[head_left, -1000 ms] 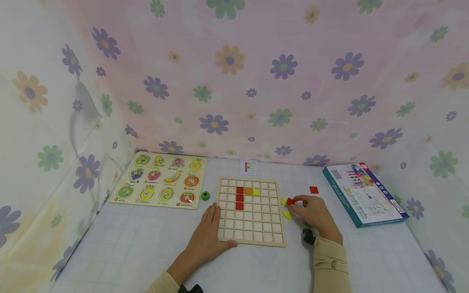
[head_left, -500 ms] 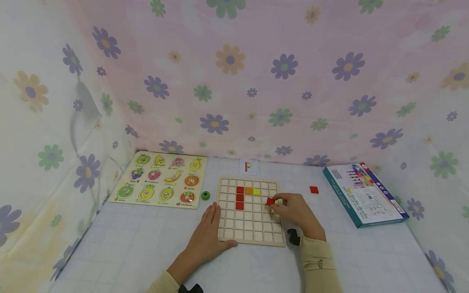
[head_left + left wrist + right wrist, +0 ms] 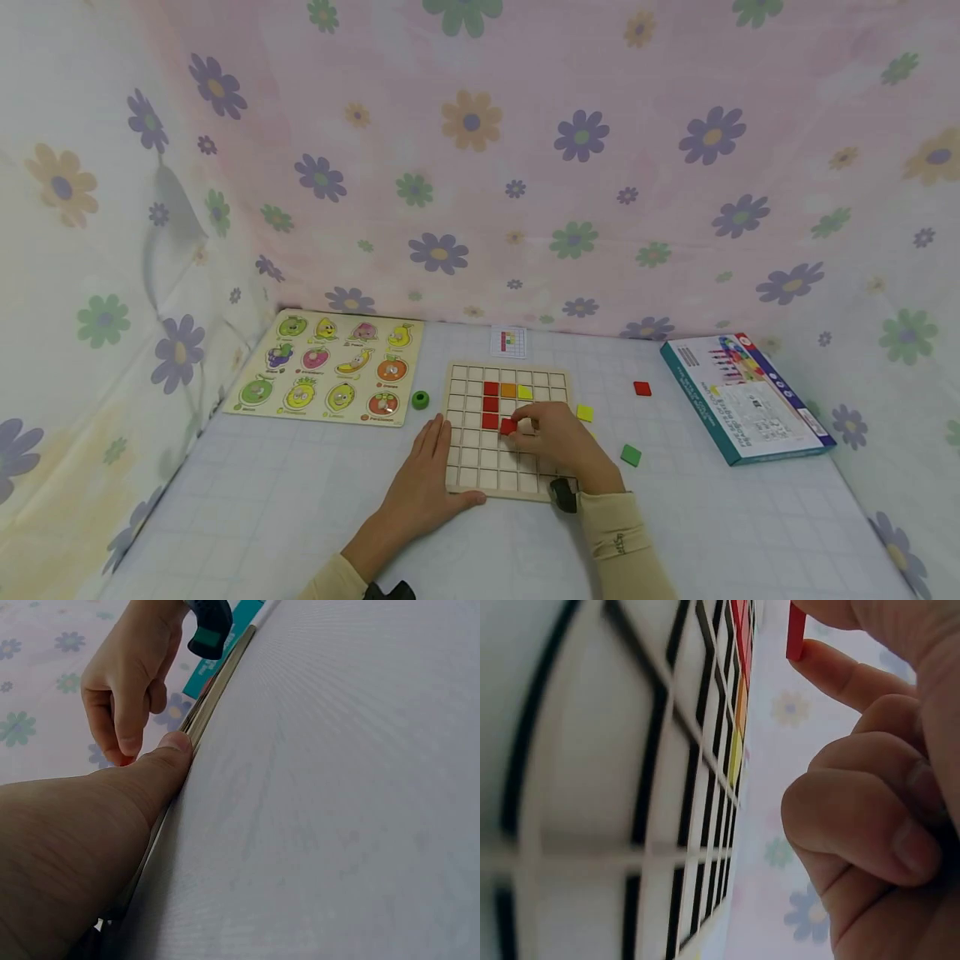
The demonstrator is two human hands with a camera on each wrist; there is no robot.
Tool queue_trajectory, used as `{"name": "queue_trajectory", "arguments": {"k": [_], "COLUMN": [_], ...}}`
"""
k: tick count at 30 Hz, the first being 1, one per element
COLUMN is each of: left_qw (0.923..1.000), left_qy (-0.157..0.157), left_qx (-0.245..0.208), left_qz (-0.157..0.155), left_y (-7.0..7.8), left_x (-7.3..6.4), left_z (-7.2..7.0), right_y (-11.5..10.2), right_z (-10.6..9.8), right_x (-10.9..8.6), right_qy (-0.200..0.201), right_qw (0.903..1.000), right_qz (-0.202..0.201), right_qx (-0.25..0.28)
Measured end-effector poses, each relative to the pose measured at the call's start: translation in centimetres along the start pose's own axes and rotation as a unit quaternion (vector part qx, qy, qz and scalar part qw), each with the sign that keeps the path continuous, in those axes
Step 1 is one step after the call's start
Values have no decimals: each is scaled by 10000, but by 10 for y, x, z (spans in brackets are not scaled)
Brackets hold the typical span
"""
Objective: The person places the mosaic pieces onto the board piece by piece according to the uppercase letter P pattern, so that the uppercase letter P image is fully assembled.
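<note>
Right hand [image 3: 558, 437] pinching a red tile [image 3: 507, 427] above the grid board [image 3: 507, 462], near 3 o'clock from the lowest of 3 red tiles [image 3: 491, 405] seated there! Left hand [image 3: 418, 482], straight-fingered, rests at the board's 8 o'clock edge.

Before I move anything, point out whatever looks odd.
Nothing looks spilled or damaged. Only the green round piece seems odd: it sits alone between the fruit puzzle and the grid board, away from the loose tiles at the board's right.
</note>
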State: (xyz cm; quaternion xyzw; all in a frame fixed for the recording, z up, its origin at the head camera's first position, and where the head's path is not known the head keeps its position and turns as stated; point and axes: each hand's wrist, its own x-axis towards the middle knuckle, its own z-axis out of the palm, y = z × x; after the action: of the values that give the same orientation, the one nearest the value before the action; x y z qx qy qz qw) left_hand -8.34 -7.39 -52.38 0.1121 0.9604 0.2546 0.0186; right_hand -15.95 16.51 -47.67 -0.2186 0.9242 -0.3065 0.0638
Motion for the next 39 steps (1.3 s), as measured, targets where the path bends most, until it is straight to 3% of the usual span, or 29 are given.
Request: {"name": "queue_trajectory", "arguments": {"k": [15, 39], "left_qw": [10000, 10000], "left_qy": [34, 36], "left_qx": [12, 14], "left_qz": [33, 1], "left_y": [2, -1], "left_x": [-1, 0], "left_z": [-2, 2], "right_y": [-17, -20], "right_z": [22, 25], "right_x": [7, 8], "right_qy": [-305, -331], "right_qw": [9985, 9977], "right_qz": [-252, 10], "right_qx": [-371, -595]}}
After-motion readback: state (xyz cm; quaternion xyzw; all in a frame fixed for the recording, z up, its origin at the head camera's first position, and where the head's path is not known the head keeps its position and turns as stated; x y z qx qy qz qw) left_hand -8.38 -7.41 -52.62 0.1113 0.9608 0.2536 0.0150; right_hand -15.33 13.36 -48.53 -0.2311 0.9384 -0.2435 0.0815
